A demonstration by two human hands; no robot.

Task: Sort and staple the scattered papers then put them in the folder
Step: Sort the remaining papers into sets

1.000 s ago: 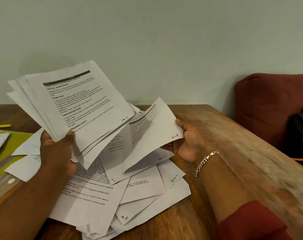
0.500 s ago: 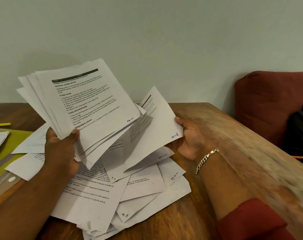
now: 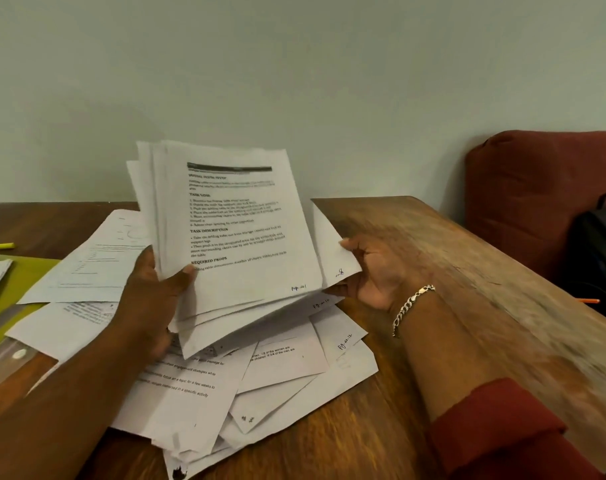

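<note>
Left hand [image 3: 149,299] grips a raised stack of white printed sheets [image 3: 239,230], thumb on front. Right hand [image 3: 371,271] pinches one white sheet [image 3: 332,251] behind the stack, above loose white papers [image 3: 281,368] on the brown wooden table [image 3: 450,258].

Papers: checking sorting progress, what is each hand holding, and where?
Left hand grips the stack of papers at its lower left edge; right hand pinches a single sheet by its lower right corner.

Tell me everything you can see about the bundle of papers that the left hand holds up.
The bundle of papers is several white printed sheets, loosely fanned, edges uneven. The top sheet shows a dark header bar, bold headings and a handwritten page mark at its lower right corner. It stands nearly upright above the scattered sheets. The left hand grips its lower left edge, thumb in front.
</note>
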